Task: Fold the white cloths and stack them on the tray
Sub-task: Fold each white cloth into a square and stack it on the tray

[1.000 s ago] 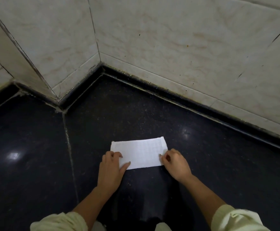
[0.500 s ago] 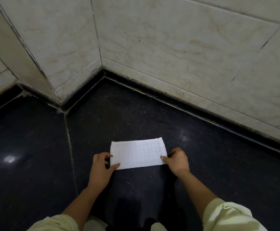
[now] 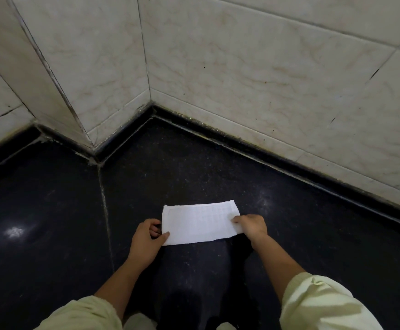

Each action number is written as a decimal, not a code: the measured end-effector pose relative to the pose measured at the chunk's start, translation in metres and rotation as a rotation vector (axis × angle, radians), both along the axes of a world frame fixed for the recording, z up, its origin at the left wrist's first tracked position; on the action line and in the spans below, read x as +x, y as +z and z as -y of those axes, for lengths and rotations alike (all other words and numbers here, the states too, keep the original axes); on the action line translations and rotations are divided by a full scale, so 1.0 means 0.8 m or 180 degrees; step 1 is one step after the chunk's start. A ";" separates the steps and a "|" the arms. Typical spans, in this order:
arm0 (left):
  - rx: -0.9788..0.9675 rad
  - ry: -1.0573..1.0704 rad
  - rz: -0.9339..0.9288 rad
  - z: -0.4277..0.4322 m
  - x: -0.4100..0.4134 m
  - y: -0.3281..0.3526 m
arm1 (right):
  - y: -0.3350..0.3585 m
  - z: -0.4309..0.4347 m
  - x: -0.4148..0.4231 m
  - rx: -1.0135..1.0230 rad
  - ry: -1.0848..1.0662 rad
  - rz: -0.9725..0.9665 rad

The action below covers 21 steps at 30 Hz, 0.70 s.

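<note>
**Fig.** Head view, both hands at one cloth.

**Fingers.** L hand [image 3: 146, 240]: thumb [image 3: 166, 234] lies on top of the white cloth [image 3: 199, 223] at its near-L corner. The other fingers are curled in at the cloth's L edge, so the edge is pinched between thumb and fingers. How far the fingertips go under the edge can't be told. R hand [image 3: 252, 226]: knuckles up, fingers [image 3: 237, 219] curled together and clamped on the cloth's R edge, approx. mid-edge to near corner. The thumb is hidden under the hand.

**Cloth.** Folded to a long rectangle, it lies flat between the two sets of fingers and spans the full gap from L grip to R grip. Its far long edge sits beyond the fingers and the near long edge level w/ the L thumb. A hem line shows along the far and L edges.

**Surface and room.** Black polished stone tabletop [image 3: 313, 234], speckled. A pale joint [image 3: 105, 210] runs front to back just L of the L hand, and a glare spot [image 3: 15, 232] shows well L of it. A dark reflection [image 3: 194, 294] lies near-side of the cloth, between the forearms. Beyond the fingers a black strip [image 3: 289, 170] edges the stone, w/ cream marbled wall tiles [image 3: 265, 67] above it meeting in a corner. The grout is stained. Pale sleeves [image 3: 325, 303] are pushed up on both arms.
</note>
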<state>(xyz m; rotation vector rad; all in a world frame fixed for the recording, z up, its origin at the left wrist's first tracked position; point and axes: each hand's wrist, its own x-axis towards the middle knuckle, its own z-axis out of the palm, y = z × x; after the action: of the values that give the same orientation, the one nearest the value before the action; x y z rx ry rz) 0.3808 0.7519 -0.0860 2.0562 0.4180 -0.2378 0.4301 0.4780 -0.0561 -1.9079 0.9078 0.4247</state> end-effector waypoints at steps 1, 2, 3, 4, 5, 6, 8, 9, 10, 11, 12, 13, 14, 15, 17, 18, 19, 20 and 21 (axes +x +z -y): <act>-0.0014 -0.0015 -0.0017 -0.001 0.001 0.000 | 0.001 0.001 0.000 -0.0004 0.0012 0.0031; -0.0023 -0.0034 -0.0033 -0.002 0.002 0.000 | 0.002 0.001 -0.001 -0.0009 0.0028 0.0054; -0.0028 -0.0055 -0.0047 -0.003 0.002 0.000 | 0.003 0.001 -0.001 -0.0009 0.0037 0.0061; -0.0029 -0.0066 -0.0058 -0.004 0.003 0.001 | 0.004 0.000 -0.001 -0.0006 0.0049 0.0058; -0.0032 -0.0068 -0.0062 -0.004 0.003 0.001 | 0.005 0.000 -0.001 -0.0006 0.0066 0.0055; -0.0037 -0.0066 -0.0063 -0.004 0.004 0.001 | 0.006 -0.001 -0.001 -0.0013 0.0072 0.0075; -0.0043 -0.0073 -0.0068 -0.005 0.005 0.001 | 0.010 -0.002 0.000 -0.0021 0.0088 0.0140; -0.0036 -0.0080 -0.0077 -0.006 0.005 0.000 | 0.013 -0.003 0.001 -0.0010 0.0114 0.0198; -0.0024 -0.0084 -0.0083 -0.006 0.005 0.000 | 0.016 -0.005 0.000 0.0006 0.0154 0.0291; -0.0020 -0.0085 -0.0087 -0.007 0.005 0.000 | 0.020 -0.008 0.000 0.0015 0.0224 0.0400; -0.0023 -0.0085 -0.0085 -0.007 0.005 0.000 | 0.023 -0.012 -0.001 0.0015 0.0330 0.0513; -0.0027 -0.0090 -0.0080 -0.007 0.005 0.000 | 0.028 -0.016 -0.003 0.0021 0.0463 0.0617; -0.0026 -0.0100 -0.0072 -0.006 0.005 0.001 | 0.032 -0.023 -0.005 0.0035 0.0592 0.0704; -0.0031 -0.0105 -0.0068 -0.006 0.005 0.001 | 0.036 -0.030 -0.006 0.0055 0.0705 0.0788; -0.0044 -0.0106 -0.0077 -0.007 0.006 0.002 | 0.043 -0.048 -0.009 0.0081 0.0889 0.0942; -0.0048 -0.0108 -0.0084 -0.007 0.006 0.003 | 0.046 -0.057 -0.010 0.0089 0.0964 0.0999; -0.0054 -0.0107 -0.0082 -0.007 0.006 0.003 | 0.049 -0.067 -0.011 0.0090 0.1037 0.1033; -0.0057 -0.0102 -0.0071 -0.007 0.006 0.003 | 0.051 -0.077 -0.012 0.0079 0.1119 0.1043; -0.0053 -0.0094 -0.0063 -0.007 0.006 0.003 | 0.051 -0.087 -0.013 0.0066 0.1213 0.1035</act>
<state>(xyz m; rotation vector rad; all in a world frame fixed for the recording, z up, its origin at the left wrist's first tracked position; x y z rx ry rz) 0.3858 0.7579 -0.0834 2.0463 0.3968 -0.2788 0.4193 0.5476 -0.0153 -2.0575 0.3260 0.3293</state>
